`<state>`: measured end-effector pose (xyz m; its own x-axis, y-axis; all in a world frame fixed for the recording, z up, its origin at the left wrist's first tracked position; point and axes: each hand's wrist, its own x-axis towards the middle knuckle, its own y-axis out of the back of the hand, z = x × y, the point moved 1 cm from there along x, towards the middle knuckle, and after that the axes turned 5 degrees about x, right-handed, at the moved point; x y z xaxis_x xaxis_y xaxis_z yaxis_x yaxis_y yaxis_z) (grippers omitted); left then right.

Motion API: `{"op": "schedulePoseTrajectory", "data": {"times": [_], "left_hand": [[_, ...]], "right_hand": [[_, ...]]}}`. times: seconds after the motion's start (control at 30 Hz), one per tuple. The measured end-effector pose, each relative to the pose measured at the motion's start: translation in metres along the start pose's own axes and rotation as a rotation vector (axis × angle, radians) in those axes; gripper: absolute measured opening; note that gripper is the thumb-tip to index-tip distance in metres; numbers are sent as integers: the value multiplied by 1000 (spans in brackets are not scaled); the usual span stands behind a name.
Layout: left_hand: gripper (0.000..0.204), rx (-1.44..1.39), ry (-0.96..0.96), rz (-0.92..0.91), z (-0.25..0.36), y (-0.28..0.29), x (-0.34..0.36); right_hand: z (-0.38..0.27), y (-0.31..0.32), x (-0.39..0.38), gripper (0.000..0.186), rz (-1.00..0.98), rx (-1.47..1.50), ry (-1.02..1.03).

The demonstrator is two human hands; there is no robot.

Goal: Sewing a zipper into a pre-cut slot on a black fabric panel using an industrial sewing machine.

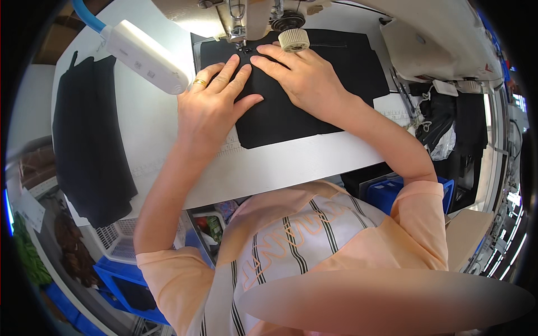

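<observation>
A black fabric panel [280,112] lies flat on the white sewing table, its far part under the needle and presser foot [241,43] of a sewing machine. My left hand [216,92] rests flat on the panel's left side, fingers spread, a gold ring on one finger. Across from it, my right hand [302,73] presses flat on the cloth just right of the presser foot, its fingers stretched out and partly behind the machine's ribbed knob [294,40]. Both hands hold nothing; their fingertips lie close to the needle area.
A stack of black fabric pieces [92,140] lies at the table's left. A white lamp [148,59] on a blue flexible neck hangs beside my left hand. Tweezers-like tools [402,92] lie by the machine body [431,50]. A white basket [115,241] and blue crates [131,285] stand below left.
</observation>
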<state>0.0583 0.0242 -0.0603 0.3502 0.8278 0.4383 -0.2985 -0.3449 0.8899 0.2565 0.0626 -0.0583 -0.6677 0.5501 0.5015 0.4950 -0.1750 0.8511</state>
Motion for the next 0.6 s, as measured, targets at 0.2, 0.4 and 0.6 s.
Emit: {"op": "schedulePoseTrajectory", "data": {"times": [0.2, 0.4, 0.6], "left_hand": [[42, 11, -51, 96, -4, 1, 7], [42, 18, -31, 60, -6, -1, 9], [41, 30, -59, 95, -6, -1, 10]], "right_hand": [[4, 0, 5, 46, -47, -46, -11], [11, -7, 7, 30, 19, -2, 37], [-8, 52, 7, 31, -41, 41, 7]]}}
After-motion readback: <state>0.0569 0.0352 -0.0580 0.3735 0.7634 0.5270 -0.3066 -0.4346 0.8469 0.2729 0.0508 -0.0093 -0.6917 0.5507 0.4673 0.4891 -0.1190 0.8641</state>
